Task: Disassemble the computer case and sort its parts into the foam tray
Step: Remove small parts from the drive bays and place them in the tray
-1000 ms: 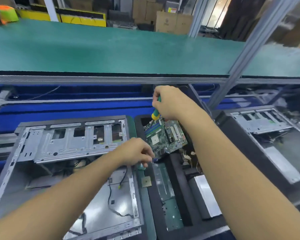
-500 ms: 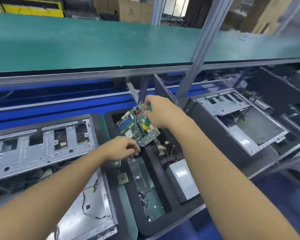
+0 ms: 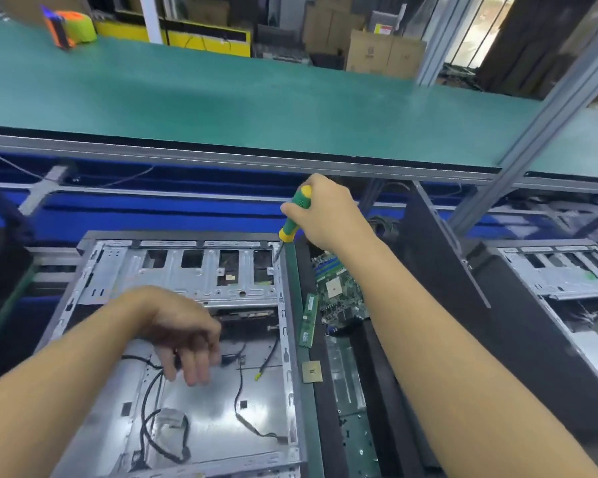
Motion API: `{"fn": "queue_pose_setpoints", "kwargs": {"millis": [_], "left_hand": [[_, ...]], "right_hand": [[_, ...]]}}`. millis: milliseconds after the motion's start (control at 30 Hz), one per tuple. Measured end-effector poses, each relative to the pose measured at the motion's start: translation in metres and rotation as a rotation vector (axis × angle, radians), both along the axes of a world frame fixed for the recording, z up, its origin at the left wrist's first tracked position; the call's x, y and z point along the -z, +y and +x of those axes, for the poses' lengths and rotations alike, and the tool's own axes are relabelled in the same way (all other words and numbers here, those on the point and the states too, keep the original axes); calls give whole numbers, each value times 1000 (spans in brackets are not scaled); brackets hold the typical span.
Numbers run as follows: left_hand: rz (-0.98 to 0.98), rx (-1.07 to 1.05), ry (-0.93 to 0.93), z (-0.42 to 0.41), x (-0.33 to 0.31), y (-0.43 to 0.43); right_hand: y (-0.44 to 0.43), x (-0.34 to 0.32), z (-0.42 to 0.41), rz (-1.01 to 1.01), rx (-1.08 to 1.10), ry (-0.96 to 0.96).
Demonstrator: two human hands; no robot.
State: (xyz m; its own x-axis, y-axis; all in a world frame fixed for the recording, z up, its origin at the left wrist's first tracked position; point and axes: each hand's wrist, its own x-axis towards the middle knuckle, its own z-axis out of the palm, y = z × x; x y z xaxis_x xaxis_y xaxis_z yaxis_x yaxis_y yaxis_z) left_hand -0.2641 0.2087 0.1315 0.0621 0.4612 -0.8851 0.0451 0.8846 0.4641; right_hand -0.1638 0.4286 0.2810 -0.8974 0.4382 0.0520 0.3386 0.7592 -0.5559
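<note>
Now my right hand (image 3: 328,215) grips the green-and-yellow-handled screwdriver (image 3: 295,214) — my left hand (image 3: 183,334) hangs loose-fingered, empty, over the open grey metal computer case (image 3: 187,339).

We can read nothing: the cardboard boxes' (image 3: 384,51) marks and the memory stick's (image 3: 308,320) label are blurred

Two hands are seen, a left (image 3: 183,334) and a right (image 3: 325,215). One screwdriver (image 3: 295,215) is counted. Two open cases are counted, one near (image 3: 201,270) and one at the right edge (image 3: 563,274). One foam tray (image 3: 377,374) is seen, with one motherboard (image 3: 340,291), one RAM stick (image 3: 308,320) and one CPU chip (image 3: 311,372).
</note>
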Motion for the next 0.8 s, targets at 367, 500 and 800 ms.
{"fn": "queue_pose_setpoints", "kwargs": {"millis": [367, 500, 800], "left_hand": [[672, -1527, -425, 47, 80, 32], [634, -1615, -334, 45, 78, 42], [609, -1655, -335, 44, 74, 43]], "right_hand": [[-14, 20, -33, 69, -66, -174], [-11, 22, -33, 85, -56, -161], [-5, 26, -32, 96, -61, -161]]}}
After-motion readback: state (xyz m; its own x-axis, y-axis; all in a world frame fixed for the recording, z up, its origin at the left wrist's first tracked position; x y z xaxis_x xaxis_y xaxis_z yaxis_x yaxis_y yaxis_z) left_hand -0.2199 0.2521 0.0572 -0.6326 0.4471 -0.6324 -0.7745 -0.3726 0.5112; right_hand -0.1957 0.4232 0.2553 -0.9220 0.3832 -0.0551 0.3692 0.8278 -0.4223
